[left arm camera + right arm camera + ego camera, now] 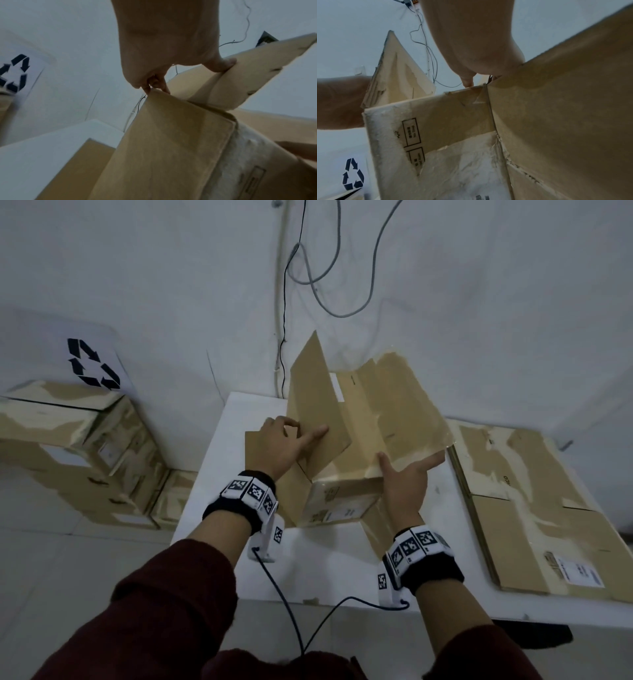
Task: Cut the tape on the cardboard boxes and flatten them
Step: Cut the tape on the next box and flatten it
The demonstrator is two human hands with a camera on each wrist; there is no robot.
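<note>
At frame centre on the white desk (308,570), the opened cardboard box (346,498) looks light, stiff, creased. Left hand (281,445) fingers pinch a flap; right hand (406,479) lies flat, fingers spread, against the side panel. Grip panel edges.

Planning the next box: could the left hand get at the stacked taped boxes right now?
Probably not yet: the left hand is busy on the open box, though nothing blocks the way to the stacked boxes.

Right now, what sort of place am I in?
Probably a packing or recycling corner: a recycling sign on the wall, taped boxes stacked on the floor, flattened cardboard on a white table.
</note>
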